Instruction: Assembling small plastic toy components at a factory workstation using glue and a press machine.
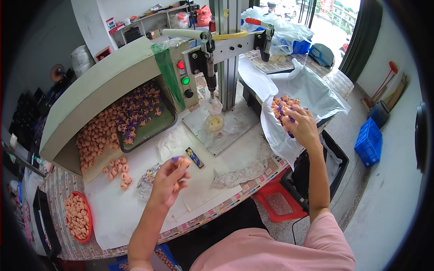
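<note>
Pinching a toy (182, 161) in my left hand (169, 181), I half-curl my right hand (302, 126), grip unclear, over gathered toys (277, 107); loose balls (90, 145) remain.

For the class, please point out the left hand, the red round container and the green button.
Left hand (166, 184): head view, middle of the hand.
Red round container (90, 219): head view, right side of its rim.
Green button (186, 81): head view, its round face.

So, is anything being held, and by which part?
The left hand pinches a small purple-marked piece, its purple part showing; the gripped spot is hidden. The right hand is at the pile of pieces; whether it grips one can't be told.
</note>
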The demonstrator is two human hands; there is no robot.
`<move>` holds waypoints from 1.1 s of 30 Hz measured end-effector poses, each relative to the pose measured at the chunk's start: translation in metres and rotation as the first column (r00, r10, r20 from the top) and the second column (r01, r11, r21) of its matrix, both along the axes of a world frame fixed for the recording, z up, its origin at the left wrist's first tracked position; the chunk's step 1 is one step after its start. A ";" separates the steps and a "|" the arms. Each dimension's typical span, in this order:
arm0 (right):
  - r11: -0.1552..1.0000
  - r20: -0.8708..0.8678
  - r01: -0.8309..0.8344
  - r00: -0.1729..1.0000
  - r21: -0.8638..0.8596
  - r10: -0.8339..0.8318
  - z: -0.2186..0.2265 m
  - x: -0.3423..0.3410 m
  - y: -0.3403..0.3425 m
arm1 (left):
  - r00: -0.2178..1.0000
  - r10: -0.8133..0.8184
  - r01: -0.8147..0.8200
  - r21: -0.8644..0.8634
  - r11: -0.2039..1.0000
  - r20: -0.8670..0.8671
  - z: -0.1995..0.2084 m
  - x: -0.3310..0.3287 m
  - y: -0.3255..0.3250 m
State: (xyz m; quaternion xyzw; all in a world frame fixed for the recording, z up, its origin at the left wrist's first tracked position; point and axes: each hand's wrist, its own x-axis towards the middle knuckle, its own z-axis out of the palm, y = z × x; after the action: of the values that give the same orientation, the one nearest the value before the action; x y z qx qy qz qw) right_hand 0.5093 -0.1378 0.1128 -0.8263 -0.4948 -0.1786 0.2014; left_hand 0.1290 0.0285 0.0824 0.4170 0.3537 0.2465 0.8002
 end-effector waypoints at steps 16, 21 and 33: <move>0.844 0.046 0.312 0.944 -0.436 -0.325 0.043 0.057 0.058 | 0.995 0.010 0.028 0.386 0.922 -0.095 -0.033 0.139 0.069; 0.963 -0.066 -0.260 0.965 -0.073 0.255 0.083 -0.006 0.064 | 0.941 0.244 0.116 0.903 0.413 -0.233 -0.042 0.154 0.086; 0.389 0.528 -0.794 0.604 0.468 0.597 0.156 -0.116 0.161 | 0.927 0.301 0.113 0.934 0.340 -0.221 -0.029 0.156 0.063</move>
State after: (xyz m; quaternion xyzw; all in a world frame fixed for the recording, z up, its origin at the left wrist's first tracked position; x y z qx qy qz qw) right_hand 0.3930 0.0229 0.2684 -0.3733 -0.7204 -0.3517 0.4669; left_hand 0.2846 0.0912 0.0538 0.8139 0.3109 0.3707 0.3217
